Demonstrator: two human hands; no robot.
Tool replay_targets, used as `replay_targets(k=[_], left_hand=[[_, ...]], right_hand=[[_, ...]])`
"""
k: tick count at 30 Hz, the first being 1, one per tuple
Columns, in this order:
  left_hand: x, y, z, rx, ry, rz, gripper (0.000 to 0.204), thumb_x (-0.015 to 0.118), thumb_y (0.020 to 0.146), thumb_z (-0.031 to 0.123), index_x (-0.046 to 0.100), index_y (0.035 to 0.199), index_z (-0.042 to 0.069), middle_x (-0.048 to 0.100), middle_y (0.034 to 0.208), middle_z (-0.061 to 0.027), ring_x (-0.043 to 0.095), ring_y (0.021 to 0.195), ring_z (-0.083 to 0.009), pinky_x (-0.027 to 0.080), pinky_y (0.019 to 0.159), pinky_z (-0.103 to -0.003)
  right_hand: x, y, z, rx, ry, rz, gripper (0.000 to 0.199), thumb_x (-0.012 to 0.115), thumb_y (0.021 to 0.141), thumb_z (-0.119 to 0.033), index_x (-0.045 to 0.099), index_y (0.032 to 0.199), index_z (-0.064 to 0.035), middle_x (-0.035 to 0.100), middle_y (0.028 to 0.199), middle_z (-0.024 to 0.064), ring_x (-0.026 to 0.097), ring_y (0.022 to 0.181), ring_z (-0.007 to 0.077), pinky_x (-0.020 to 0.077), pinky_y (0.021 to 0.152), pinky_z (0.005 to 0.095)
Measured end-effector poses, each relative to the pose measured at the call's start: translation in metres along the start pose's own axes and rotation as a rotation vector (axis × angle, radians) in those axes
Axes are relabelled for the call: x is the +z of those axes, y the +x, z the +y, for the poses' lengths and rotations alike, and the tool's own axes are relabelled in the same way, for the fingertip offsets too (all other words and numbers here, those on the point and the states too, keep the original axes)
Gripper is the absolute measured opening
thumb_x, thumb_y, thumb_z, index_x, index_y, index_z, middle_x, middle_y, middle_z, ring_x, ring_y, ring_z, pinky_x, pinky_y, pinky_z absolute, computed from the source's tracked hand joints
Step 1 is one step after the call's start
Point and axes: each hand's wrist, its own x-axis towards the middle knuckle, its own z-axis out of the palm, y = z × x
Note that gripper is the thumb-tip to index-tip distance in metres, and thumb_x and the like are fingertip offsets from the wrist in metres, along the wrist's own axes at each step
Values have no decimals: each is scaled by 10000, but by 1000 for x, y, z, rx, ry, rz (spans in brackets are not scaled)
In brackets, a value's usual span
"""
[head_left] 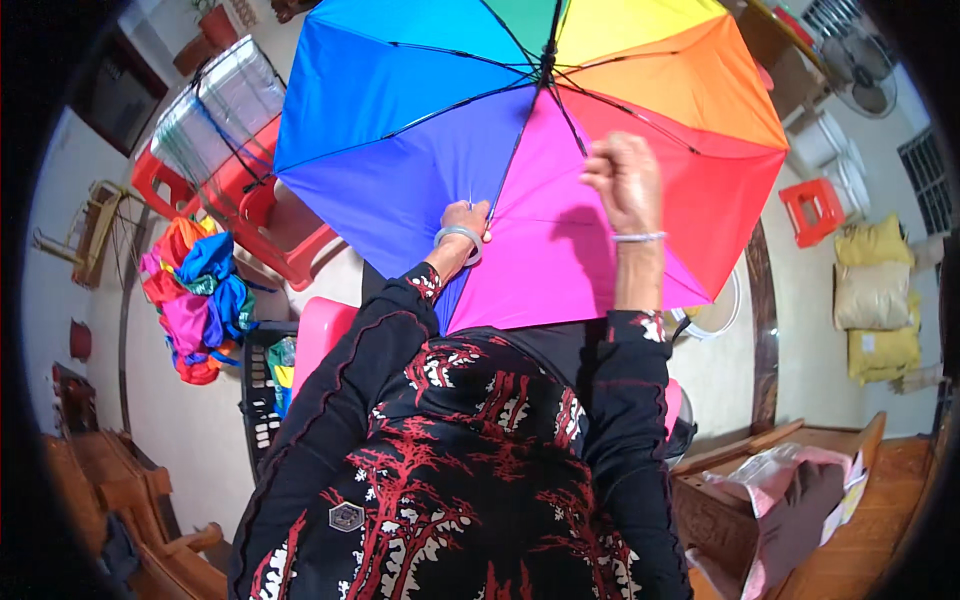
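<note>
Umbrella canopy (545, 170), upper centre: smooth cloth, faint sheen. Ribs (518, 150): dark, metal by look. Upper left, box (220, 110): glossy plastic wrap. Lower right, furniture (715, 515): carved wood.

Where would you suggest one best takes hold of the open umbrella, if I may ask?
Probably at the dark hub, coming from the wearer's side: the umbrella turns its underside that way, leaving the hub exposed, and the ribs meet there, so it should feel firmer than the fabric panels.

pale floor (195, 450) | multicoloured cloth heap (203, 295) | red stool (815, 191) | sacks (872, 297)
</note>
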Motion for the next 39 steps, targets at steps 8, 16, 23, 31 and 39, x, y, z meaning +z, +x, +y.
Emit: replay_targets(k=[8,16,23,31,39], left_hand=[[11,9,0,116,431,58,277,649,655,253,600,644,-19,588,564,-89,565,449,-159,448,452,-284],[13,18,-3,51,418,-11,283,654,632,268,619,712,-2,596,675,-130,574,592,-224,462,569,-317],[15,7,-2,144,681,61,315,623,643,262,644,839,16,614,909,-194,592,880,-334,473,780,-383],[7,2,-7,98,504,-28,268,599,656,217,638,840,26,611,896,-198,590,876,-339,481,760,-394],[16,9,3,115,511,-54,253,582,630,172,638,812,6,614,853,-209,596,847,-346,484,746,-384]], right_hand=[[14,-57,-138,-510,-126,182,112,501,817,-41,429,742,-82,384,660,-4,296,506,80,337,506,230],[19,-76,-131,-526,-71,42,18,485,831,-54,474,828,-40,424,688,22,361,516,80,365,486,232],[75,-110,-96,-519,-511,-239,72,534,765,-39,541,824,2,485,724,82,484,505,129,431,434,251],[136,-160,-78,-537,-211,-1072,82,581,733,-24,607,715,51,546,761,206,530,543,239,429,470,275],[108,-139,-92,-437,-641,-864,66,505,765,20,571,772,25,566,679,125,548,550,206,445,508,257]])
